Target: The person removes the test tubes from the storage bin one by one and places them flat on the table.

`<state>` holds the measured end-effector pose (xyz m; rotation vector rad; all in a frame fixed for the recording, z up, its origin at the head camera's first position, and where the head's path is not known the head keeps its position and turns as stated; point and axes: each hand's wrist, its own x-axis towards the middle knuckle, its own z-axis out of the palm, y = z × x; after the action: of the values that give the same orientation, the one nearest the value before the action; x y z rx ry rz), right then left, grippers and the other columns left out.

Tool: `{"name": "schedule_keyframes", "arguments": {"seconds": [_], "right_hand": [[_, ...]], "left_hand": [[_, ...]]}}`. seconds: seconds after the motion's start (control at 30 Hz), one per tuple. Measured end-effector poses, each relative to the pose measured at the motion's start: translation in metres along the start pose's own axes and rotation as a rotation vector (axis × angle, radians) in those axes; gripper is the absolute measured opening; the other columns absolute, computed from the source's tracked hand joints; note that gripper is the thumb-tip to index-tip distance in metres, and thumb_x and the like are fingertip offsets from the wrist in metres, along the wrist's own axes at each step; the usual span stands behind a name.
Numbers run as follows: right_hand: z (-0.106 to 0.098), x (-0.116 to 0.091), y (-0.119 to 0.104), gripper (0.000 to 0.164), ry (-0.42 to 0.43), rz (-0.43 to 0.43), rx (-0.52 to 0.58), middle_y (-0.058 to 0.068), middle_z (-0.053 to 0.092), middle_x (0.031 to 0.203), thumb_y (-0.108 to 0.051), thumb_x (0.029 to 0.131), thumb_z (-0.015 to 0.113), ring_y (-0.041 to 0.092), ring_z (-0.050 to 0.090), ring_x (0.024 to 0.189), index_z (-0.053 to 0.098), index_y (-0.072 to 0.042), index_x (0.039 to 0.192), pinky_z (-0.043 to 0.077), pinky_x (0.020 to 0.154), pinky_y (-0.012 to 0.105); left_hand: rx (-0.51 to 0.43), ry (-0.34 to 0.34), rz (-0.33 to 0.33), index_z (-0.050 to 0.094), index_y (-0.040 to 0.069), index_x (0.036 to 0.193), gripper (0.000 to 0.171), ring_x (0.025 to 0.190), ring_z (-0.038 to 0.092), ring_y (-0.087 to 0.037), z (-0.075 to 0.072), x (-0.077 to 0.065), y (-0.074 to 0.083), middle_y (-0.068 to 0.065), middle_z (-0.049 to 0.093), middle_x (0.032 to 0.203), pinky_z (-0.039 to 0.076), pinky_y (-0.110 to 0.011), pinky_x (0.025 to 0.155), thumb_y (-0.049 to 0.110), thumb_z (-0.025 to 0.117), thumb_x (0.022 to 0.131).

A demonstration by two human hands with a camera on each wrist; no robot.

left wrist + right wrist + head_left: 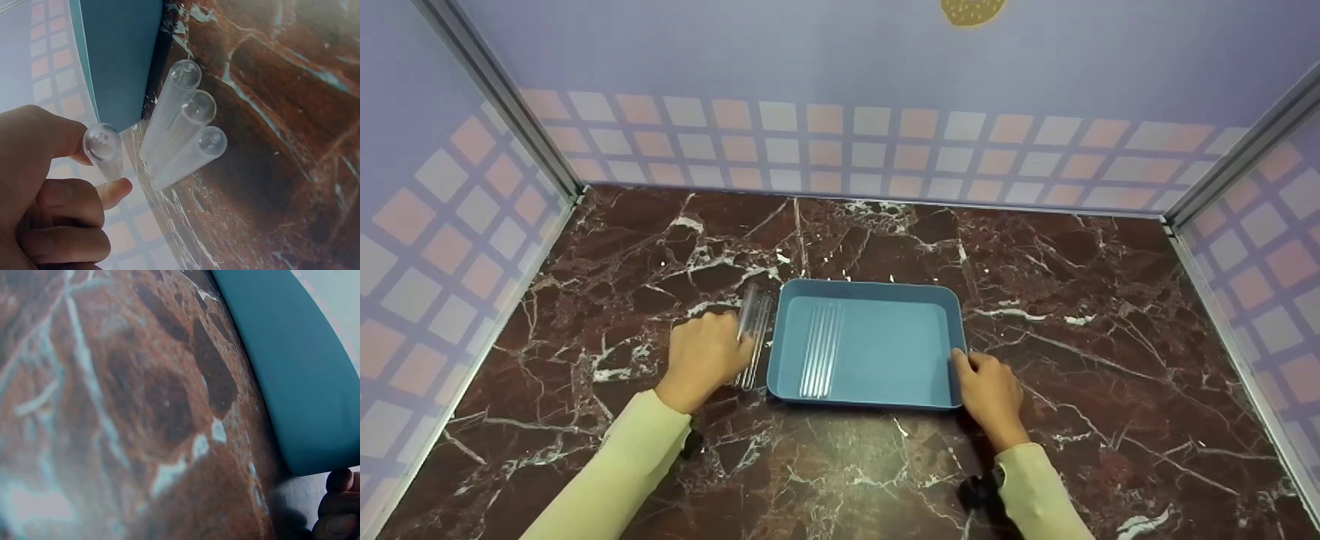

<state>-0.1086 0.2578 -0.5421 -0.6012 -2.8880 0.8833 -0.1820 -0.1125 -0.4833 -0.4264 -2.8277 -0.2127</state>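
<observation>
My left hand [706, 355] pinches a clear round-bottomed test tube [103, 147] between thumb and index finger, just left of the tray. Below it on the tabletop lie three more clear test tubes [183, 132], side by side along the tray's left wall. Several similar tubes [820, 356] rest in a row inside the blue tray [896, 349], toward its left end. My right hand [991, 388] grips the tray's right wall, thumb over the rim. In the right wrist view, the curled fingers [338, 506] show at the corner beside the tray's outer wall.
The tray stands on a dark red marbled tabletop [1080, 420] with white veins. A lilac back wall [855, 67] with pink and white squares closes off the far side. Similar panels stand at left and right, joined by grey metal posts [502, 90].
</observation>
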Motion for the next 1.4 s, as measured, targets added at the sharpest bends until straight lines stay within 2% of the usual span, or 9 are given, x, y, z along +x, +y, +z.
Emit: {"name": "schedule_keyframes", "arguments": {"seconds": [0.27,0.5,0.73,1.0,1.23,1.4], "right_hand": [[0.0,0.001,0.0,0.046,-0.007,0.006,0.008,0.02,0.07,0.102,-0.048,0.097,0.045,0.043,0.065,0.092,0.062,-0.011,0.076,0.044,0.072,0.056],[-0.001,0.0,-0.001,0.047,-0.019,0.003,-0.002,0.02,0.07,0.098,-0.049,0.097,0.045,0.042,0.065,0.089,0.057,-0.012,0.071,0.044,0.068,0.054],[-0.001,0.0,-0.001,0.047,-0.019,0.013,0.0,0.021,0.069,0.106,-0.05,0.097,0.045,0.044,0.064,0.095,0.061,-0.012,0.075,0.044,0.073,0.057],[0.0,0.0,0.0,0.046,-0.013,0.015,0.006,0.021,0.07,0.104,-0.049,0.097,0.046,0.044,0.064,0.094,0.059,-0.012,0.073,0.044,0.072,0.057],[-0.001,0.0,-0.001,0.047,-0.012,0.018,-0.002,0.021,0.069,0.107,-0.05,0.096,0.045,0.045,0.064,0.098,0.058,-0.012,0.072,0.043,0.075,0.058],[0.0,0.0,-0.001,0.048,-0.008,0.016,-0.004,0.017,0.07,0.092,-0.05,0.097,0.045,0.04,0.065,0.086,0.053,-0.013,0.066,0.043,0.068,0.053]], "left_hand": [[0.012,-0.029,-0.018,0.049,0.009,0.058,0.031,0.04,0.046,-0.028,0.003,0.0,-0.004,-0.01,0.051,0.051,0.036,-0.043,0.037,0.024,0.066,0.079],[-0.019,-0.036,-0.034,0.033,0.016,0.051,0.041,0.041,0.034,-0.02,0.005,0.001,-0.008,-0.003,0.039,0.047,0.024,-0.035,0.037,0.018,0.064,0.079],[-0.02,-0.036,-0.048,0.04,0.013,0.052,0.036,0.04,0.041,-0.023,0.007,0.001,-0.011,-0.007,0.047,0.048,0.031,-0.038,0.036,0.019,0.065,0.078],[-0.014,-0.037,-0.051,0.033,0.016,0.051,0.042,0.04,0.038,-0.022,0.011,0.001,-0.016,-0.006,0.043,0.047,0.027,-0.037,0.037,0.018,0.064,0.079],[-0.023,-0.07,-0.08,0.032,0.016,0.051,0.042,0.041,0.04,-0.024,0.014,0.002,-0.019,-0.007,0.044,0.048,0.029,-0.038,0.038,0.019,0.064,0.079],[-0.041,-0.089,-0.085,0.027,0.018,0.051,0.042,0.042,0.032,-0.02,0.013,0.002,-0.019,0.0,0.031,0.047,0.024,-0.034,0.038,0.014,0.059,0.078]]}}
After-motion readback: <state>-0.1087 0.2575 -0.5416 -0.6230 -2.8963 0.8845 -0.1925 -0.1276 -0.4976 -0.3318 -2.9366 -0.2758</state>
